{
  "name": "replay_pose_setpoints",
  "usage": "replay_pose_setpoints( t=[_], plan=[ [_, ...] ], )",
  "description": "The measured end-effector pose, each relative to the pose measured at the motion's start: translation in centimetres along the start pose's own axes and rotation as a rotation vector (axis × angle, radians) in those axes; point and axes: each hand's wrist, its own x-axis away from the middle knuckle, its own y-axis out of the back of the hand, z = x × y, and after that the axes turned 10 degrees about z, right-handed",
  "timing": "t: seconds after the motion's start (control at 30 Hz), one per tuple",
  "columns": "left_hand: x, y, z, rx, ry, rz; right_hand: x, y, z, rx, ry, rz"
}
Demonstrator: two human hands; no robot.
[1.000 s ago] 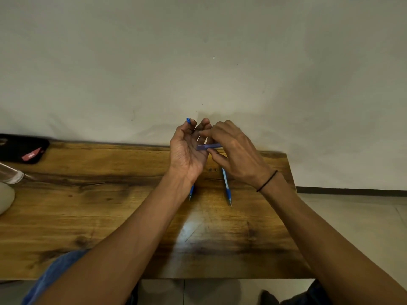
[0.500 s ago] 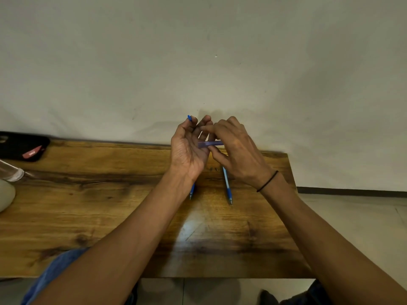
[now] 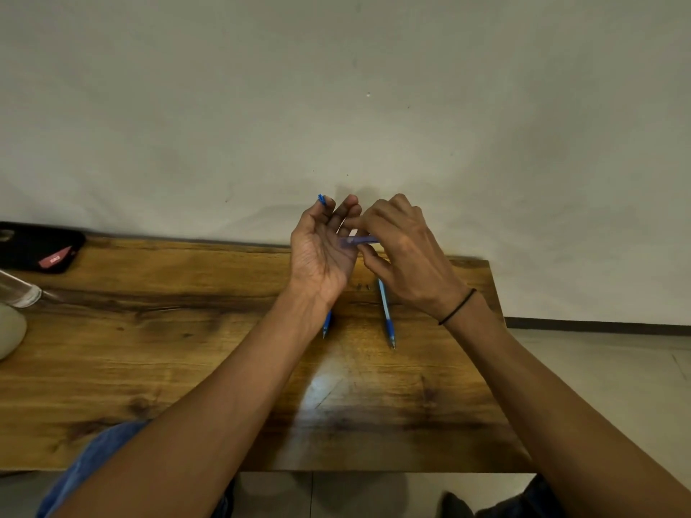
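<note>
My left hand (image 3: 321, 252) is raised above the wooden table (image 3: 168, 330), palm toward me and fingers curled. A small blue pen piece (image 3: 321, 199) sticks out above its fingertips. My right hand (image 3: 409, 256), with a black band on the wrist, pinches a translucent purple pen barrel (image 3: 361, 240), which lies level with one end at the left palm. A blue pen (image 3: 387, 315) lies on the table below my right hand. The tip of a second blue pen (image 3: 326, 326) shows below my left wrist; the rest of it is hidden.
A black case with a red label (image 3: 41, 252) lies at the table's far left, against the wall. A clear bottle (image 3: 20, 293) and a pale round object (image 3: 9, 330) sit at the left edge. Two tiny dark bits (image 3: 362, 287) lie between the pens. The floor (image 3: 598, 368) is to the right.
Both hands have risen slightly together, the right still pinching the purple barrel. The pens on the table have not moved.
</note>
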Motion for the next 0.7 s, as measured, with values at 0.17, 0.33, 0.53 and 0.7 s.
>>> replay_pose_setpoints(
  t=[0.17,0.33,0.53,0.7],
  plan=[
    [-0.03,0.08,-0.02,0.0,0.006,0.003,-0.03,0.16,0.17,0.0,-0.011,0.002],
    [-0.02,0.02,0.02,0.021,0.014,0.004,-0.03,0.35,0.36,0.013,-0.001,0.012],
    [-0.02,-0.02,0.05,0.003,0.007,-0.009,0.13,0.41,0.21,0.024,-0.008,-0.002],
    [-0.01,-0.05,-0.1,-0.024,0.004,-0.024,0.18,-0.03,0.29,-0.026,-0.027,0.021]
  ],
)
